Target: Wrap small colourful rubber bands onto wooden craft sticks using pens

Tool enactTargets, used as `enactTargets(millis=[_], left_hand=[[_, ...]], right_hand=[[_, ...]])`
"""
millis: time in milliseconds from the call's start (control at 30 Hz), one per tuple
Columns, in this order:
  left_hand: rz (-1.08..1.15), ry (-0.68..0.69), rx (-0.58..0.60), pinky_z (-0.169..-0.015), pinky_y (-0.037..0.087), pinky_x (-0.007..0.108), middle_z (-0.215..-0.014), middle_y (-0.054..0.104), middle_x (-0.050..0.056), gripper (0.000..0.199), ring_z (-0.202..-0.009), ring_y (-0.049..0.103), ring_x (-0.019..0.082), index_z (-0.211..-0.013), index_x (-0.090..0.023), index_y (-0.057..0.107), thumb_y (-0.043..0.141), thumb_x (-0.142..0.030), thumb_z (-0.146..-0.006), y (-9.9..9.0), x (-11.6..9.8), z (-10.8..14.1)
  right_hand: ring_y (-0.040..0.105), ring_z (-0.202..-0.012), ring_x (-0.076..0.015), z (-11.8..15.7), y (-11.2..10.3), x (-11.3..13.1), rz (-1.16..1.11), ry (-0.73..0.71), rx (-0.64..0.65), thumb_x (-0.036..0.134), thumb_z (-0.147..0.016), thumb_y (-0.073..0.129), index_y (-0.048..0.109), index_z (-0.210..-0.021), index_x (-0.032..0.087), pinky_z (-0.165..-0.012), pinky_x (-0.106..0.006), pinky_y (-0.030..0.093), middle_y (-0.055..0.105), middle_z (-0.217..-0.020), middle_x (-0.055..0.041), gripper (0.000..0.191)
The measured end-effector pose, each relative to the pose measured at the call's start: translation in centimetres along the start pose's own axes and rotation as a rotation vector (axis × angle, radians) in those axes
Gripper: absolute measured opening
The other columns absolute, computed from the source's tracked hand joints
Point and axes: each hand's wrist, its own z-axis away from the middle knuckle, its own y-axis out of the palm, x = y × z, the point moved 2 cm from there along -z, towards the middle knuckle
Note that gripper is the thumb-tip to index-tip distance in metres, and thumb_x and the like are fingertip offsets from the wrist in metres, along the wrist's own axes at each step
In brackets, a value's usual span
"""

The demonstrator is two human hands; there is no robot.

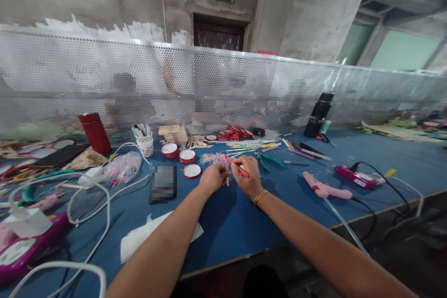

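Wooden stick [227, 180], in the left hand [213, 179], mid-desk [286, 219], just in front of the wearer. Left fingers pinch it, probably to keep it steady; its lower end pokes out free toward 6 o'clock. Right hand [250, 180] is closed round a red pen [243, 172], held slanted like a writing tool, likely for control at the tip. Hands sit close beside each other, each on its own item, presumably so pen and stick can meet. Tip is small and blurred, so can't tell if it touches the stick.

From the hands: colorful small bits [212, 158] at 11 o'clock, near, likely for easy reach. Red-rimmed round tin [192, 171] at 9 o'clock, phone [163, 184] beyond it. Green-handled pliers [274, 160] at 2 o'clock. Pink glue gun [324, 190] at 3 to 4 o'clock, lying on its side, seemingly parked clear of the hands. White paper roll [139, 241] at 8 o'clock, partly behind the left forearm.

Stick look: pale tan, slim, straight, running roughly 12 to 6 o'clock; plain on the part showing, rest covered by fingers.
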Motion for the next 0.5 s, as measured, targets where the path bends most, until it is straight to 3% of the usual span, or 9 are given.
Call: enactTargets(millis=[500], left_hand=[[-0.086, -0.003, -0.021, -0.055, 0.041, 0.021, -0.064, 0.066, 0.000, 0.022, -0.054, 0.058, 0.010, -0.072, -0.017, 0.062, 0.057, -0.035, -0.082, -0.04, 0.31, -0.22]], right_hand=[[0.057, -0.070, -0.0151, 0.03, 0.20, -0.16, -0.011, -0.011, -0.014, 0.021, -0.086, 0.053, 0.056, -0.078, 0.021, -0.081, -0.033, 0.038, 0.064, -0.074, 0.0007, 0.008]])
